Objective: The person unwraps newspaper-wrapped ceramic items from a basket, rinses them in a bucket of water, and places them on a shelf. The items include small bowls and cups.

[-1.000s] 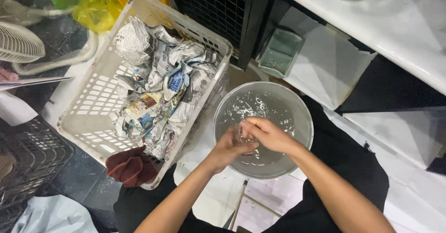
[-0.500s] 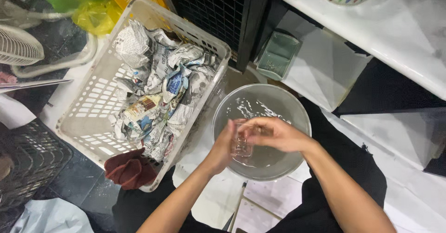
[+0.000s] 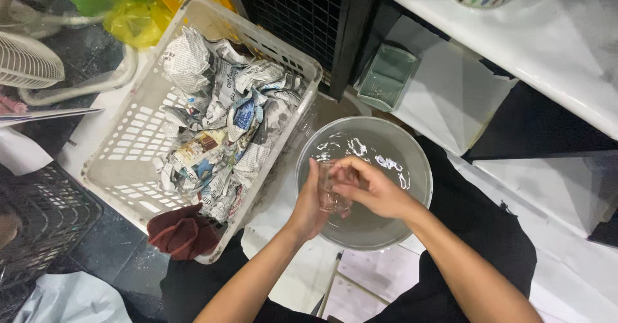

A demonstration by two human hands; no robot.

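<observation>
Clear glass, a small tumbler (image 3: pixel 332 191), sits between my palms over the round grey metal basin of water (image 3: pixel 412 162); my left hand (image 3: pixel 310 204) cups its side while my right hand (image 3: pixel 373 191) wraps over it, both grasping. I should grip firmly since wet glass slips, keep it low above the water, and stay clear of the white plastic basket of crumpled newspaper (image 3: pixel 129 149).

Single head camera looking steeply down, close over both hands, bowl (image 3: pixel 412 149) sitting near centre, basket (image 3: pixel 138 136) lying toward ten o'clock
</observation>
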